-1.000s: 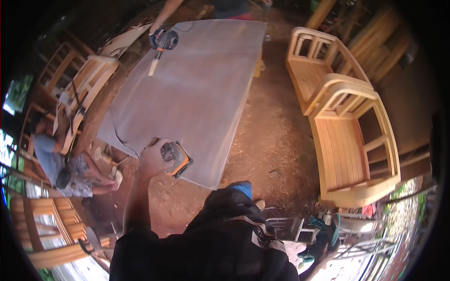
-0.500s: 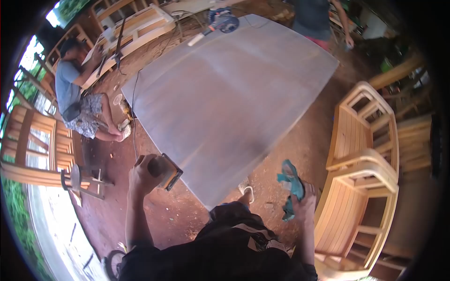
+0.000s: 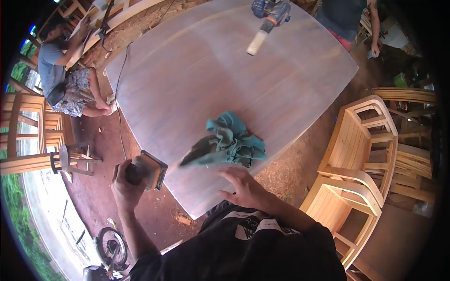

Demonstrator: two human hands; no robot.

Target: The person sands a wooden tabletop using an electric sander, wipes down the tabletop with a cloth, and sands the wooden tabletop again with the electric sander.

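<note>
My left hand (image 3: 124, 189) is wrapped round a palm sander (image 3: 151, 171), held up beside the near left edge of the large wooden tabletop (image 3: 187, 79). The sander's flat pad faces right. A crumpled teal cloth (image 3: 236, 136) is at the near part of the tabletop, its left end darker and blurred. Just below the cloth is my right hand (image 3: 243, 187), fingers apart and holding nothing; a small gap seems to separate them.
A blue power tool with a pale nozzle (image 3: 269, 23) lies at the tabletop's far side. A cord (image 3: 121, 89) hangs over the left edge. One person (image 3: 56, 65) sits at left, another (image 3: 344, 18) stands far right. Wooden benches (image 3: 351, 154) stand right, a stool (image 3: 70, 157) left.
The teal cloth has left my right hand and is now over the tabletop. That hand has moved left and opened. My left hand still grips the sander, and the view has shifted.
</note>
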